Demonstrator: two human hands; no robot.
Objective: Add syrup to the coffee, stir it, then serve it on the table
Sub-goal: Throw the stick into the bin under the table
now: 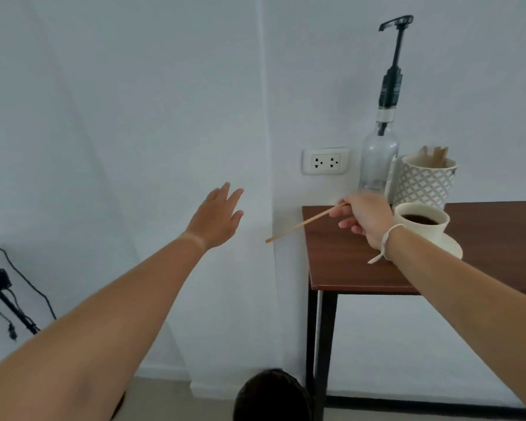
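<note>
Left hand (pixel 217 217) hangs in the air off the desk (pixel 346 262), fingers spread, empty. Our right hand (pixel 366 220) pinches a wooden stick (pixel 301 224) at its upper end, tip pointing left past the desk edge. The coffee cup (pixel 421 221) sits on its saucer (pixel 451 247) just right of that hand, syrup bottle (pixel 378 156) behind. We'd swing the tip over the rim, dip straight down, stir gently, steady the saucer.
</note>
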